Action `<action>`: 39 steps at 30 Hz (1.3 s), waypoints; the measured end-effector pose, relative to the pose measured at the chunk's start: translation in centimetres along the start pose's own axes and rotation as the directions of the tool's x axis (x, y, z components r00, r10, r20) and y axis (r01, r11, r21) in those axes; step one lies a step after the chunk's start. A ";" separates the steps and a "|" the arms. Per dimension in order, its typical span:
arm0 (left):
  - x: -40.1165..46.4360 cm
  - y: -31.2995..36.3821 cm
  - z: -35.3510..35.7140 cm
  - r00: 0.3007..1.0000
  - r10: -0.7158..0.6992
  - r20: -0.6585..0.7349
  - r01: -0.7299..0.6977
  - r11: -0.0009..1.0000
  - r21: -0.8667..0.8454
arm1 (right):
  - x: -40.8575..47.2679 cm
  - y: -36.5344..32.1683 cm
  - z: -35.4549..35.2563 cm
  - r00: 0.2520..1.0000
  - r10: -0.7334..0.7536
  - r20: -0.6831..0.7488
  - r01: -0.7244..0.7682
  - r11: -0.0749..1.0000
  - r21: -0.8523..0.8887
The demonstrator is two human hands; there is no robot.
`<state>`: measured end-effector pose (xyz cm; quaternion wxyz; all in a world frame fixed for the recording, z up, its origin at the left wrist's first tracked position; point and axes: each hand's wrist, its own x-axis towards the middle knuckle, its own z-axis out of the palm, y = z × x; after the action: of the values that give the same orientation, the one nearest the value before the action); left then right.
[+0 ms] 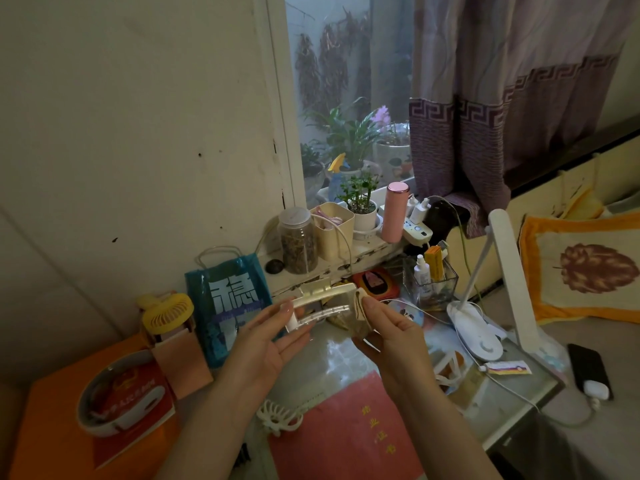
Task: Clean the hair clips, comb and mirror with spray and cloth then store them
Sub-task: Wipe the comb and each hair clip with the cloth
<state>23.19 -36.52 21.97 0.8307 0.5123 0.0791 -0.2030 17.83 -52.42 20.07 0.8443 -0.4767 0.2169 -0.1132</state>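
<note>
Holding a long cream plastic hair clip (320, 304) above the glass-topped table (349, 355), we pinch its left end in our left hand (266, 341), while our right hand (388, 336) grips a crumpled beige cloth (358, 318) against its right end. A white claw clip (277, 415) lies nearer. Far right, a clear square glass holder (431, 284) contains a small white spray bottle (421, 270).

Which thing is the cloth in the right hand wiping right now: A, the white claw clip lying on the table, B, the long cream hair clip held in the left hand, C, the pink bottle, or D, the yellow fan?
B: the right hand presses the cloth against one end of the long cream hair clip, held up by the left hand.
</note>
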 end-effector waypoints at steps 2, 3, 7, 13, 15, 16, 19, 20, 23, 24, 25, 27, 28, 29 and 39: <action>-0.1 -0.2 0.1 1.000 -0.015 0.012 0.015 1.000 -0.007 | 0.0 0.0 0.1 1.000 -0.013 -0.002 0.013 1.000 0.001; -0.1 -0.3 0.1 0.999 -0.027 0.018 0.027 1.000 -0.012 | 0.0 -0.1 0.2 1.000 -0.020 -0.003 0.020 1.000 0.005; -0.2 -0.7 0.0 0.997 -0.059 0.040 0.058 0.998 0.026 | 0.0 -0.1 0.4 0.999 -0.041 -0.004 0.041 0.999 0.016; -0.5 -1.1 -0.1 0.996 -0.063 0.062 0.055 0.991 0.118 | 0.5 0.1 0.3 0.998 -0.044 -0.042 0.044 0.999 -0.004; -0.5 -1.2 -0.2 0.994 -0.080 0.077 0.069 0.988 0.135 | 0.5 0.2 0.3 0.997 -0.059 -0.048 0.059 0.998 -0.009; -0.4 -1.1 -0.3 0.993 -0.087 0.083 0.073 0.985 0.156 | 0.6 0.2 0.3 0.997 -0.062 -0.048 0.062 0.998 -0.010; -0.3 -0.8 -0.4 0.987 -0.115 0.112 0.088 0.971 0.224 | 0.9 0.2 -0.1 0.997 -0.066 -0.031 0.066 0.998 -0.019; -0.2 -0.6 -0.4 0.985 -0.121 0.120 0.088 0.964 0.251 | 1.0 0.2 -0.3 0.997 -0.068 -0.022 0.068 0.997 -0.028; -0.2 -0.1 0.0 0.984 -0.134 0.122 0.080 0.925 0.371 | 1.1 0.1 -0.5 0.996 -0.084 0.002 0.084 0.993 -0.082; -0.2 0.1 0.2 0.984 -0.135 0.116 0.077 0.911 0.406 | 1.0 0.0 -0.5 0.995 -0.094 0.016 0.095 0.990 -0.100; -0.1 0.3 0.4 0.984 -0.137 0.112 0.076 0.899 0.431 | 1.0 0.0 -0.5 0.994 -0.101 0.035 0.105 0.988 -0.117; 0.0 0.8 0.9 0.983 -0.140 0.120 0.066 0.876 0.478 | 0.9 -0.3 -0.6 0.991 -0.110 0.077 0.120 0.983 -0.141; 0.0 0.9 1.1 0.981 -0.138 0.133 0.052 0.859 0.510 | 0.8 -0.4 -0.6 0.989 -0.111 0.095 0.124 0.981 -0.149; 0.0 1.1 1.3 0.980 -0.134 0.146 0.035 0.841 0.539 | 0.8 -0.5 -0.6 0.988 -0.110 0.108 0.126 0.980 -0.154; 0.4 0.2 1.9 0.990 -0.063 0.130 -0.027 0.806 0.592 | 1.1 -0.6 -1.3 0.983 -0.143 0.114 0.166 0.959 -0.229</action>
<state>23.47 -38.21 22.94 0.6311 0.7290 -0.0430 -0.2617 18.22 -54.16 19.66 0.7792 -0.5948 0.1499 -0.1288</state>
